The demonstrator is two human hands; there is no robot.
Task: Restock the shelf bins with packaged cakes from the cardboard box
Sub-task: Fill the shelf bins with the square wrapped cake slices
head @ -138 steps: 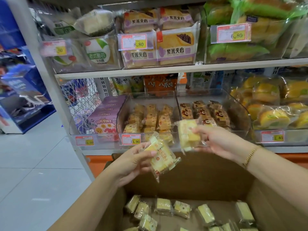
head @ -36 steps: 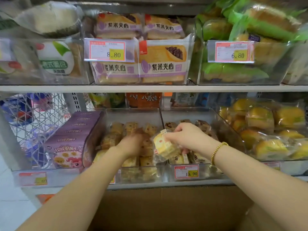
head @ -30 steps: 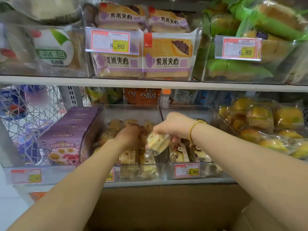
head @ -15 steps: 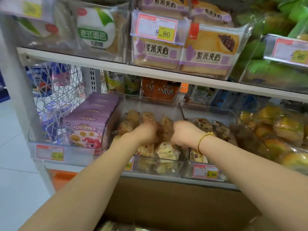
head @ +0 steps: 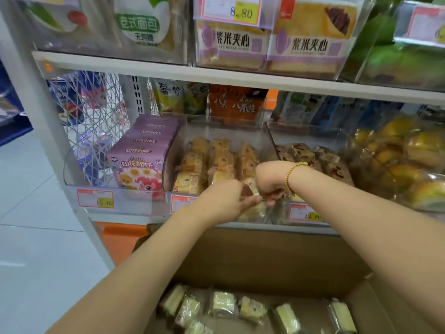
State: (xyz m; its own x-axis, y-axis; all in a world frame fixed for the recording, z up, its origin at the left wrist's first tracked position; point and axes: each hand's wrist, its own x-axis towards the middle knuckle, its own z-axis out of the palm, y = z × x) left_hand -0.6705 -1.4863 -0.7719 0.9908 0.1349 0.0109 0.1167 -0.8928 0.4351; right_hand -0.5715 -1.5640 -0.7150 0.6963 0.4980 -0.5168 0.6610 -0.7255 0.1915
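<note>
Wrapped cakes (head: pixel 222 303), seven or so by my count, lie loose in the cardboard box (head: pixel 265 261) below the shelf (head: pixel 115 216). More stand in three rows in the middle clear bin (head: pixel 228 130). Both hands are at its front: left hand (head: pixel 224 201) has fingers nearly straight and holds nothing, right hand (head: pixel 271 182) is curled, can't tell on what. To the right, the next bin (head: pixel 301 135) holds brown-topped cakes (head: pixel 301 153). To the left sit about five purple boxes (head: pixel 137 165).

cakes (head: pixel 222 303): pale yellow | cardboard box (head: pixel 265 261): brown | biscuit boxes (head: pixel 138 165): purple | bracelet (head: pixel 295 168): gold | price tag (head: pixel 95 198): red, yellow
</note>
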